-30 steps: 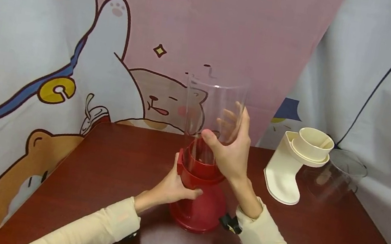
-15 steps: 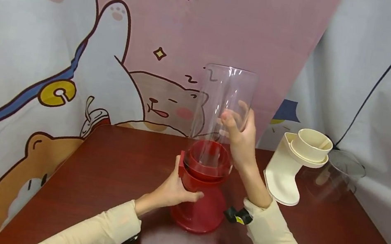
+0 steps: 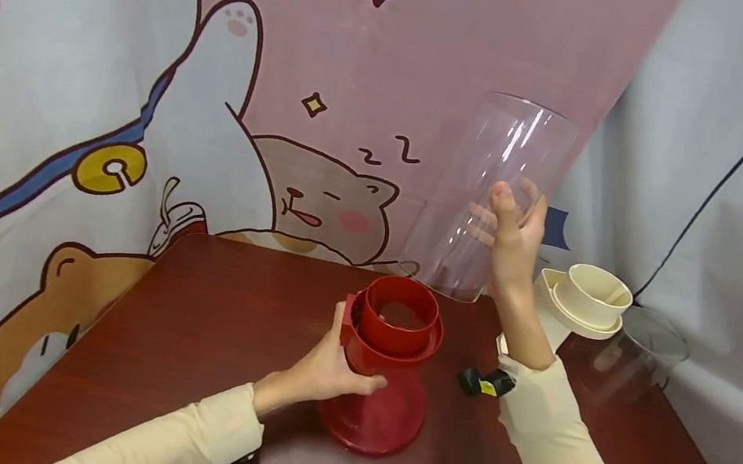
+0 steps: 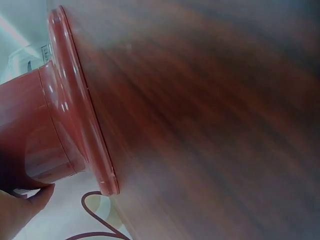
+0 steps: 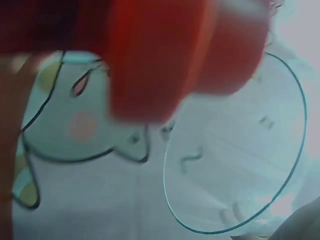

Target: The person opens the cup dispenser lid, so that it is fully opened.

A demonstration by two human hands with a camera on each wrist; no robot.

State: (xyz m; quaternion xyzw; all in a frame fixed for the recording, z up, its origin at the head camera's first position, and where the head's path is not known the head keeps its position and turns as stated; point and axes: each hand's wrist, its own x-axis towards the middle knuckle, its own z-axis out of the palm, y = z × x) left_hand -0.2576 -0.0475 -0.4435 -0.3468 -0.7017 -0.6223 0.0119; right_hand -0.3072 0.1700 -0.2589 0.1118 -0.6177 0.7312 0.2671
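Observation:
In the head view my left hand (image 3: 327, 367) grips the neck of a red plastic stand (image 3: 393, 352), with a round foot on the table and an open-topped ring above. The left wrist view shows the stand's red side (image 4: 30, 125) with my thumb at its lower edge. My right hand (image 3: 515, 244) holds a clear plastic cylinder (image 3: 471, 183) up to the right of the stand, tilted with its top to the right. Its lower rim is apart from the red ring. The right wrist view shows the cylinder's round rim (image 5: 306, 115) below the blurred red stand (image 5: 155, 55).
At the right, behind my right forearm, a cream stand (image 3: 589, 298) of similar shape stands partly hidden. Beside it is a second clear cylinder (image 3: 642, 361). The dark red wooden table (image 3: 224, 314) meets a printed cloth (image 3: 319, 201) at the back.
My right hand has lifted the clear cylinder out of the red ring and carried it up and right, tilting it. My left hand has stayed on the red stand.

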